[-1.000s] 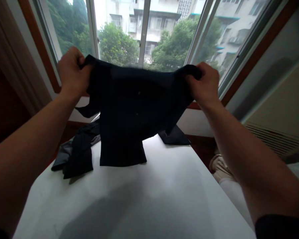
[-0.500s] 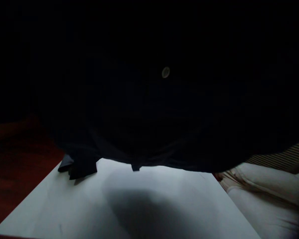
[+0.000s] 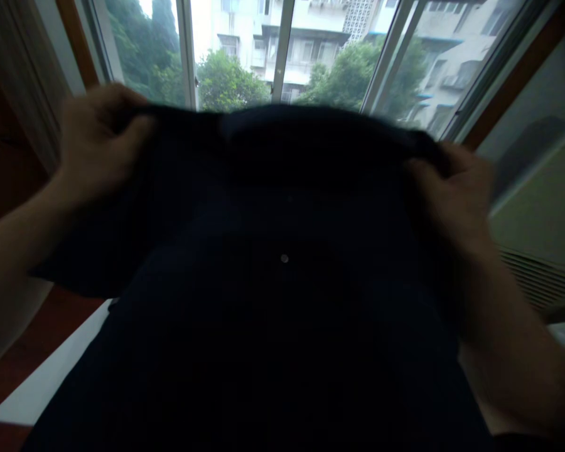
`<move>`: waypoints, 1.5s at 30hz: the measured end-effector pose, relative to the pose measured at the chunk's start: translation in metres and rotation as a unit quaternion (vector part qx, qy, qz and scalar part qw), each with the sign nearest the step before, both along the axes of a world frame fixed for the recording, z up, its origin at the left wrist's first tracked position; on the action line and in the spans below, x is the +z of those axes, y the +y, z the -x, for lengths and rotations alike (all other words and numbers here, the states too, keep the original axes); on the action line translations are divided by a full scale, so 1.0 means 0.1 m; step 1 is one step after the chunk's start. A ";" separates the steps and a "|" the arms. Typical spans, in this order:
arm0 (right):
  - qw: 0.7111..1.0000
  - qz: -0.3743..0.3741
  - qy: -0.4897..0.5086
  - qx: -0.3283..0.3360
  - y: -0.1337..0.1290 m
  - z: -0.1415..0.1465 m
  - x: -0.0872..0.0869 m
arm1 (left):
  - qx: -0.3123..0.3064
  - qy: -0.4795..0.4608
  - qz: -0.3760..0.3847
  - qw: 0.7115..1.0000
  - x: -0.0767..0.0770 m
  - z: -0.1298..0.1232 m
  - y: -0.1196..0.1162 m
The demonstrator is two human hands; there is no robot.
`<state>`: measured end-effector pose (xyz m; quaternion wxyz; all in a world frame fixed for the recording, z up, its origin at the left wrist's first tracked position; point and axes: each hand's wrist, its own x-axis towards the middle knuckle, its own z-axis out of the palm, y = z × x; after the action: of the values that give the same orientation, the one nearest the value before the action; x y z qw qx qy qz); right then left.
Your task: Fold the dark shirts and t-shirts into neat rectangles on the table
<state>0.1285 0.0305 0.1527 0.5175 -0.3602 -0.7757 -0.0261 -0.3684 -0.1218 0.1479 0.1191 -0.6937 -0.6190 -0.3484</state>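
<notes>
A dark navy shirt (image 3: 282, 314) with a collar-like fold at its top and one small pale button (image 3: 284, 258) fills most of the head view. It hangs spread out between my hands. My left hand (image 3: 103, 135) is closed on its upper left shoulder, thumb over the cloth. On the other side my right hand (image 3: 456, 188) pinches the upper right shoulder. A short sleeve droops below my left hand. The fabric is very dark, so its folds and details are hard to make out.
Behind the shirt is a sliding window (image 3: 280, 56), with trees and a building outside. A white tabletop (image 3: 51, 373) shows at lower left, over a reddish floor (image 3: 56, 320). A curtain (image 3: 23, 69) hangs at left. A slatted vent panel (image 3: 541, 276) stands at right.
The dark cloth that covered the upper view has come down, and the window now shows above it. Both my hands are now in view at its top corners.
</notes>
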 end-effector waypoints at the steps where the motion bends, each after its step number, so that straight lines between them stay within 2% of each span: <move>1: 1.000 -0.010 0.016 -0.002 -0.14 0.03 0.07 | 0.014 -0.011 -0.064 0.998 0.19 -0.10 -0.17; 2: 1.000 -0.014 0.024 -0.003 -0.21 0.09 0.07 | 0.020 -0.024 -0.108 0.994 0.28 -0.17 -0.28; 3: 0.999 -0.019 0.028 0.010 -0.22 0.16 -0.02 | 0.016 -0.036 -0.123 0.992 0.27 -0.22 -0.32; 4: 0.999 -0.023 0.029 0.024 -0.19 0.23 -0.19 | 0.005 -0.043 -0.100 0.994 0.15 -0.23 -0.33; 5: 0.999 -0.025 0.023 0.043 -0.14 0.29 -0.42 | -0.002 -0.046 -0.079 0.996 -0.05 -0.22 -0.32; 6: 0.997 -0.028 0.014 0.066 -0.10 0.32 -0.70 | -0.017 -0.050 -0.057 0.997 -0.31 -0.20 -0.31; 9: 0.994 -0.019 -0.022 0.101 -0.04 0.32 -1.48 | -0.045 -0.039 0.023 0.998 -1.18 -0.08 -0.36; 11: 0.992 -0.011 -0.049 0.114 -0.02 0.29 -1.79 | -0.045 -0.035 0.035 0.998 -1.60 0.00 -0.41; 13: 0.991 -0.014 -0.054 0.118 0.05 0.29 -1.89 | -0.034 -0.030 0.026 0.999 -1.83 0.07 -0.39; 15: 0.992 -0.023 -0.046 0.113 0.21 0.34 -1.83 | -0.023 -0.024 0.019 0.999 -1.85 0.14 -0.24; 17: 0.994 -0.028 -0.040 0.101 0.48 0.46 -1.67 | -0.010 -0.017 0.017 1.000 -1.72 0.21 0.08; 20: 0.997 -0.008 -0.040 0.059 1.04 0.76 -1.39 | 0.046 0.003 0.005 0.999 -1.37 0.33 0.80; 22: 0.998 0.038 -0.058 0.000 1.44 1.00 -1.25 | 0.092 0.029 0.030 0.995 -1.16 0.38 1.35; 24: 0.986 0.100 -0.113 -0.070 1.79 1.24 -1.20 | 0.147 0.055 0.083 0.984 -1.08 0.38 1.83; 25: 0.974 0.138 -0.151 -0.094 1.94 1.34 -1.22 | 0.184 0.065 0.109 0.975 -1.10 0.36 2.02; 27: 0.940 0.220 -0.226 -0.129 2.13 1.49 -1.33 | 0.221 0.084 0.165 0.958 -1.27 0.24 2.27; 28: 0.924 0.248 -0.256 -0.142 2.18 1.54 -1.41 | 0.216 0.095 0.191 0.953 -1.40 0.16 2.33; 31: 0.901 0.267 -0.303 -0.155 2.19 1.63 -1.71 | 0.155 0.120 0.238 0.951 -1.86 -0.10 2.33; 34: 0.909 0.251 -0.320 -0.096 2.09 1.70 -2.01 | 0.115 0.123 0.250 0.953 -2.31 -0.31 2.23; 37: 0.907 0.257 -0.333 -0.007 1.95 1.76 -2.27 | 0.104 0.106 0.285 0.947 -2.62 -0.40 2.17; 39: 0.891 0.287 -0.352 0.020 1.89 1.80 -2.43 | 0.101 0.087 0.312 0.941 -2.74 -0.40 2.18; 41: 0.870 0.321 -0.374 0.019 1.88 1.82 -2.57 | 0.091 0.076 0.333 0.936 -2.80 -0.35 2.23; 45: 0.857 0.350 -0.378 -0.004 1.99 1.83 -2.72 | 0.074 0.072 0.357 0.928 -2.77 -0.26 2.41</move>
<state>-0.0549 0.2295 -0.1192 0.0243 -0.4832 -0.8682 0.1103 -0.3427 0.1188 -0.1295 -0.0668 -0.6659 -0.7418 -0.0435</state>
